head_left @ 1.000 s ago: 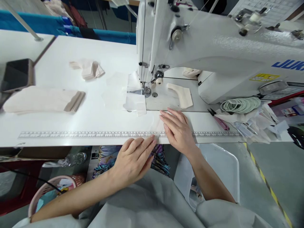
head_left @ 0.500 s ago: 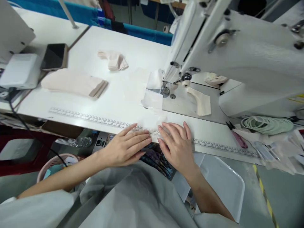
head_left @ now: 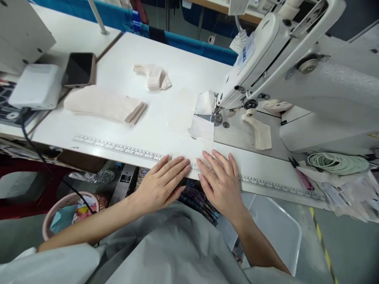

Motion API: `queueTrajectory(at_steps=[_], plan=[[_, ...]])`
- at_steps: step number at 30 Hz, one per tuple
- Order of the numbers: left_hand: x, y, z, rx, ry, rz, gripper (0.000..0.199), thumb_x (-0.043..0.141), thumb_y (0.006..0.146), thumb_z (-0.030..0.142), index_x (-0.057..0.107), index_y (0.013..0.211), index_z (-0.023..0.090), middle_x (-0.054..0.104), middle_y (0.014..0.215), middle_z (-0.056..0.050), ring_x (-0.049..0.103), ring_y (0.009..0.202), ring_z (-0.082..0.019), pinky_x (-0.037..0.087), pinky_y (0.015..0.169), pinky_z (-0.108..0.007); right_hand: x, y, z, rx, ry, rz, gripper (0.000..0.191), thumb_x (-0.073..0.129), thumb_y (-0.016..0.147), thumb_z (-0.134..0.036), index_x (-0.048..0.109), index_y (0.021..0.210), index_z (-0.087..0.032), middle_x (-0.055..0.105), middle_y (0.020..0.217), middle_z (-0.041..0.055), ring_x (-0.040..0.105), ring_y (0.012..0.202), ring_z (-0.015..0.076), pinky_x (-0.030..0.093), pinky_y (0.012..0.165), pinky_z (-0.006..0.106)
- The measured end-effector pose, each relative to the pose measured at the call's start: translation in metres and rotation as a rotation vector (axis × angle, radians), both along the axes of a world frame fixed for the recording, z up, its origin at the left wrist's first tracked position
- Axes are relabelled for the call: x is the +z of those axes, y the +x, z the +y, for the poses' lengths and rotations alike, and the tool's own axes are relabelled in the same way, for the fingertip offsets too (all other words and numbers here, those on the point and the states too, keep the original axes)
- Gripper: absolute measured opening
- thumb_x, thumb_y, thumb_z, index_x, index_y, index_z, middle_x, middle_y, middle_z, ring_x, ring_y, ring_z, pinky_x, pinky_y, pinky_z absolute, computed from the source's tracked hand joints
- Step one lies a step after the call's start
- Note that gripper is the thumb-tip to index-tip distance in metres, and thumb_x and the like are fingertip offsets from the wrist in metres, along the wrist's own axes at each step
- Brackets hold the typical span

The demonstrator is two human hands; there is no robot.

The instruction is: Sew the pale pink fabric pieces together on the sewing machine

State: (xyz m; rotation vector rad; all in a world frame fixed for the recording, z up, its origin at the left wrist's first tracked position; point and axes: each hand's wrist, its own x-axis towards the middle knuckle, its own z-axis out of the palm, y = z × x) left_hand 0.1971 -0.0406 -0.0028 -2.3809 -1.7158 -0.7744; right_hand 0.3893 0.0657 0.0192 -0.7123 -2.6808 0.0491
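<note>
My left hand [head_left: 162, 182] lies flat at the front edge of the white sewing table [head_left: 115, 51], fingers stretched over the printed ruler strip [head_left: 118, 148]. Beside it my right hand [head_left: 219, 179] rests on the same edge with its fingers spread. Neither hand holds anything. Ahead of them stands a sewing machine [head_left: 251, 67], its presser foot [head_left: 217, 117] next to a white piece [head_left: 203, 129] on the table. Right of the foot, a cream curved fabric piece [head_left: 260, 132] lies on the machine bed.
To the left are a stack of pale pink fabric pieces [head_left: 103, 103], a smaller fabric bundle [head_left: 155, 77], a phone [head_left: 79, 70] and a white box [head_left: 37, 86] with a cable. At right lie thread snips [head_left: 304, 179] and a coil of pale green cord [head_left: 339, 163]. A pink basket [head_left: 49, 215] stands below.
The camera view has shifted, so the table and machine appear farther right. Both hands stay at the table edge; the left hand's fingers have drawn slightly closer together.
</note>
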Motion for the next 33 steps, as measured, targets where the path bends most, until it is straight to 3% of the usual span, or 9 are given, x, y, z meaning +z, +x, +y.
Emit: queueTrajectory(at_steps=[8,17,24,33], plan=[[0.002,-0.001,0.000,0.040,0.013,0.066,0.045,0.052,0.095,0.023,0.049,0.139,0.015,0.056,0.140,-0.009,0.052,0.130,-0.025,0.032,0.115,-0.042,-0.001,0.005,-0.001,-0.031,0.013,-0.048,0.029,0.050,0.100,-0.029,0.061,0.128,-0.026,0.054,0.141,0.0051,0.047,0.129,0.0330,0.026,0.111,0.060],[0.008,-0.003,0.007,0.015,0.028,0.031,0.043,0.054,0.094,0.025,0.053,0.133,0.007,0.058,0.137,-0.015,0.051,0.130,-0.028,0.031,0.115,-0.045,0.004,0.000,-0.005,-0.084,0.009,0.093,0.026,0.047,0.101,-0.022,0.065,0.120,-0.018,0.064,0.127,0.0068,0.046,0.131,0.0280,0.024,0.116,0.054],[0.005,-0.002,0.008,0.027,-0.012,0.063,0.046,0.051,0.096,0.028,0.050,0.138,0.009,0.052,0.143,-0.012,0.047,0.134,-0.027,0.024,0.119,-0.045,0.000,-0.006,-0.005,-0.097,-0.005,-0.028,0.034,0.043,0.104,-0.032,0.059,0.132,-0.023,0.049,0.145,0.0073,0.035,0.139,0.0310,0.021,0.115,0.059],[0.006,-0.004,0.008,0.016,0.000,0.041,0.043,0.053,0.095,0.024,0.052,0.137,0.013,0.056,0.140,-0.011,0.051,0.131,-0.026,0.027,0.117,-0.044,-0.002,-0.001,-0.003,-0.133,0.014,-0.026,0.032,0.043,0.104,-0.032,0.061,0.128,-0.023,0.053,0.142,0.0038,0.042,0.134,0.0314,0.020,0.115,0.060]])
